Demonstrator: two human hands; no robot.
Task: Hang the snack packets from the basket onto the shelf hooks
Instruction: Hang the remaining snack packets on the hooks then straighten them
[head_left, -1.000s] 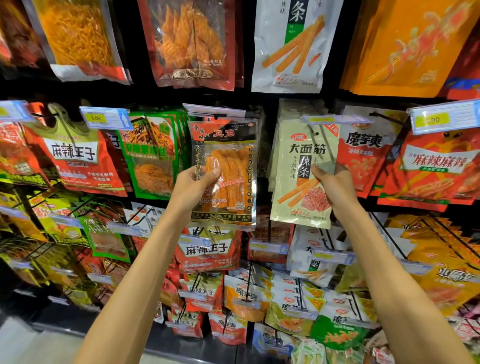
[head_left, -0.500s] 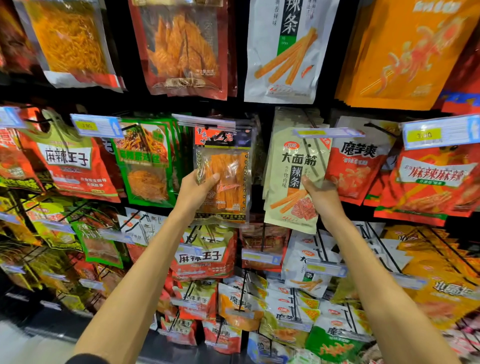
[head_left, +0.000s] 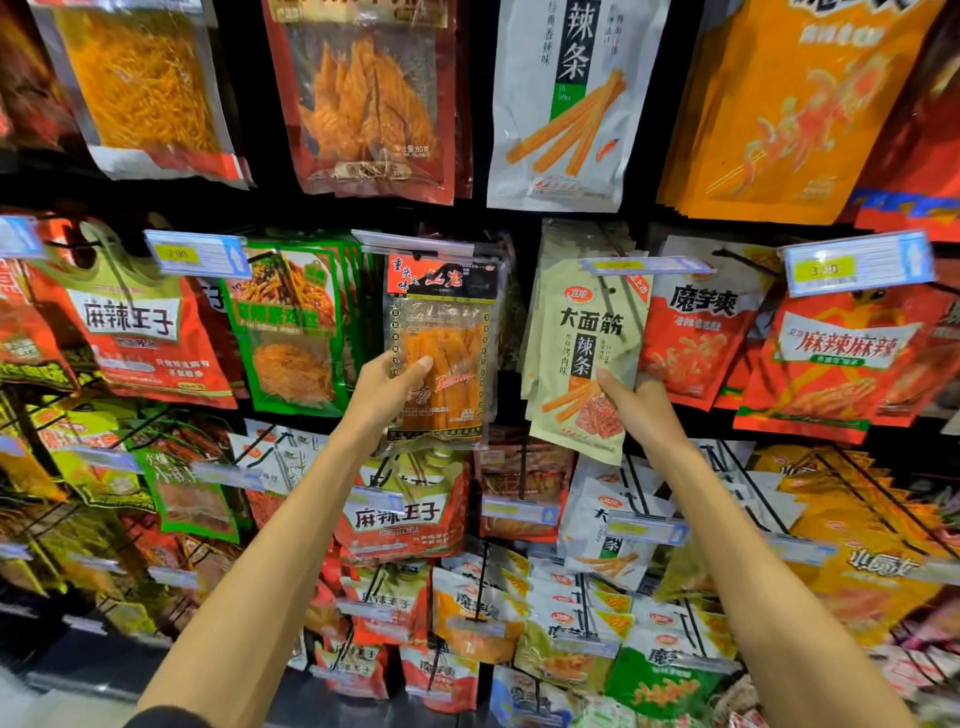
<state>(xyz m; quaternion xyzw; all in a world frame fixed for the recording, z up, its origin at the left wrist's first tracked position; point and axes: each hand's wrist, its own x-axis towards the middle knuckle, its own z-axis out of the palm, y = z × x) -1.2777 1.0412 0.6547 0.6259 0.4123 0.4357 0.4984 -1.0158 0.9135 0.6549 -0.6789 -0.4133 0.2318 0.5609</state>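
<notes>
1. Right now your left fingers (head_left: 415, 368) pinch the lower left edge of the clear-fronted packet (head_left: 447, 358). Held so low, its top can swing off line.
2. Your right fingers (head_left: 607, 378) pinch the beige packet (head_left: 587, 343) near its lower right edge, so it carries the same risk.
3. Both packets hang in the middle row with their tops tucked under the price tags (head_left: 415, 243). The tags hide the hooks, so you cannot tell whether the holes are seated. Let go too soon and a packet falls.
4. Push hard and you may crumple the stacks behind or nudge the green packets (head_left: 291, 332) just beside them.
</notes>
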